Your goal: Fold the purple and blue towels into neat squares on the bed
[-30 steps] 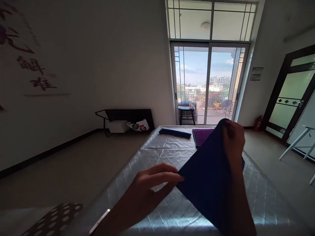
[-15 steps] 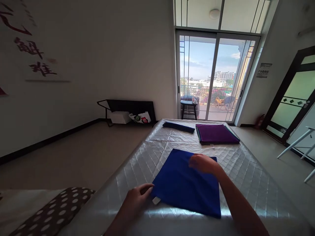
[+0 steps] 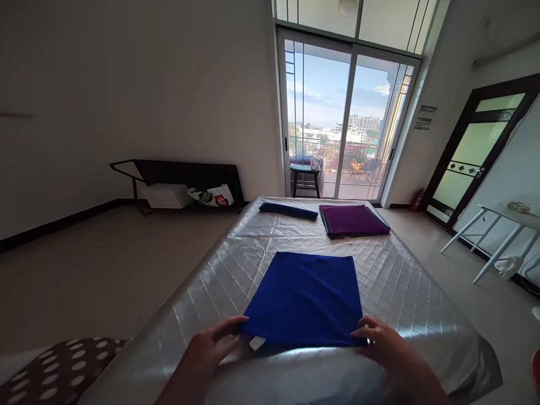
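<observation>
A blue cloth (image 3: 306, 298) lies spread on the silver quilted surface, with small creases toward its right side. My left hand (image 3: 213, 343) pinches its near left corner, beside a small white tag (image 3: 257, 342). At the near right corner, my right hand (image 3: 377, 340) has its fingers closed on the cloth's edge. Farther back are a narrow dark blue folded cloth (image 3: 288, 211) on the left and a purple folded cloth (image 3: 353, 220) on the right, which lies on other layers.
A black bench-like frame (image 3: 189, 171) with a white box (image 3: 167, 196) and a bag (image 3: 213, 196) stands by the wall. Brown polka-dot fabric (image 3: 63, 368) is at lower left, a white table (image 3: 510, 214) at right. Sliding glass doors (image 3: 346, 124) are behind.
My right hand has moved from the top of the blue cloth down to its near right corner and taken hold there. The near edge now runs straighter. The view has turned right.
</observation>
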Tool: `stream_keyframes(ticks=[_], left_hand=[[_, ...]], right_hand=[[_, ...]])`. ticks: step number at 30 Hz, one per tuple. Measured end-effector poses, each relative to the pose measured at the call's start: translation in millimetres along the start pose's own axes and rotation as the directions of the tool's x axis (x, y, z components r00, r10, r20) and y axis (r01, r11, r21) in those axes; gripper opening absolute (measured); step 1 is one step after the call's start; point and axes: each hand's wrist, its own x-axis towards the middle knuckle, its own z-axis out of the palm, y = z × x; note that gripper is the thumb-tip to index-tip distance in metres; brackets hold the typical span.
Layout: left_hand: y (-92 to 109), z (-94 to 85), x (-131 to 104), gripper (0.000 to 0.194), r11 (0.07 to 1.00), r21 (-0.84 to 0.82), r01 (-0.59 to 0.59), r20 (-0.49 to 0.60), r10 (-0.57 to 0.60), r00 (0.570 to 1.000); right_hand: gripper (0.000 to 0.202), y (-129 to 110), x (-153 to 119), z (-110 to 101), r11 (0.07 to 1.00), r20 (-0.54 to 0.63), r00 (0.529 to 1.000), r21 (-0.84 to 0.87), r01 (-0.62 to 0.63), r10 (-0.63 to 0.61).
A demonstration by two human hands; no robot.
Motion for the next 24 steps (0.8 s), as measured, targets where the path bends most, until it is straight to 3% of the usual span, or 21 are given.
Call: stream_keyframes(ticks=[4,8,13,15,17,21,24], left_hand=[[11,-4.2,1,0.030,0.992,0.108,-0.060,-0.018,0.062,0.998],[20,-8.2,-1,0.039,0.963,0.227,-0.148,-0.082,0.170,0.982],[36,-5.6,-8,0.053,0.903,0.261,-0.341,-0.167,0.391,0.905],[43,-5.5,-11,0.057,0.889,0.266,-0.372,-0.211,0.430,0.878],[48,-7.0,-15,0.057,0.910,0.221,-0.352,-0.226,0.399,0.889],[59,-13.6,-23,0.054,0.976,0.079,-0.202,-0.199,0.214,0.956],[77,-20.8,-29,0.050,0.983,0.063,-0.171,-0.238,0.181,0.954]], right_hand=[[0.028,-6,-2,-5,0.998,-0.015,1.000,0.068,-0.017,0.018],[0.037,-13,-3,-3,0.999,-0.075,0.997,-0.037,-0.020,0.017],[0.016,-20,-4,7,0.971,-0.142,0.987,-0.235,0.042,-0.077],[0.024,-20,-7,7,0.951,-0.170,0.977,-0.302,0.070,-0.126],[0.029,-20,-11,3,0.936,-0.220,0.964,-0.347,0.066,-0.150],[0.031,-22,-21,-16,0.935,-0.386,0.907,-0.355,0.021,-0.167],[0.033,-29,-27,-39,0.934,-0.496,0.836,-0.354,0.051,-0.234]])
